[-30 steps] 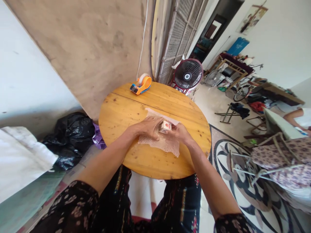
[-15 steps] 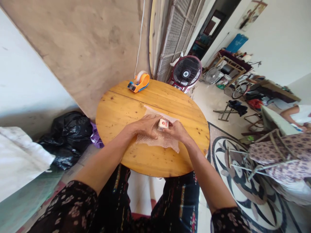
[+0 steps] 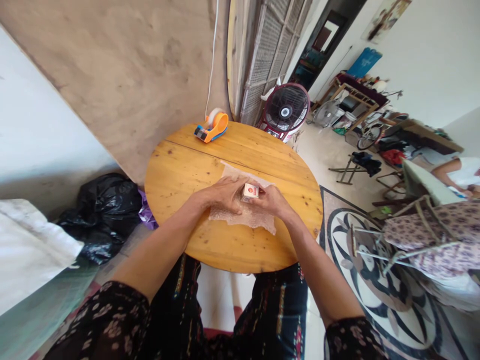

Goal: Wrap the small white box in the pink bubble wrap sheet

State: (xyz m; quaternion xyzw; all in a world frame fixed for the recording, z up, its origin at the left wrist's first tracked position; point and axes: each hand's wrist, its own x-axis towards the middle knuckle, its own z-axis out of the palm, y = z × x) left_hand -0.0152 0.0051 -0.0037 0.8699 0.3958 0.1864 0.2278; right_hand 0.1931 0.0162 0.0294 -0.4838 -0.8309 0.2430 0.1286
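Observation:
A small white box (image 3: 250,191) with a red round mark and red print is on a sheet of bubble wrap (image 3: 255,220), near the middle of a round wooden table (image 3: 168,190). My right hand (image 3: 270,199) grips the box from its right side, with thumb and fingers around it. On the other side, my left hand (image 3: 227,195) rests over the bubble wrap with its fingers apart, close against the box's left side. Whether its fingertips touch the box I cannot tell. Both hands cover part of the sheet.
An orange tape dispenser (image 3: 214,126) stands at the table's far edge. Behind the table is a dark red fan (image 3: 285,111). Black plastic bags (image 3: 105,210) lie on the left. To the right, another person's arm (image 3: 446,170) shows beside a patterned chair cover (image 3: 416,235).
The view has shifted very slightly. Both hands and the box keep nearly the same place on the bubble wrap.

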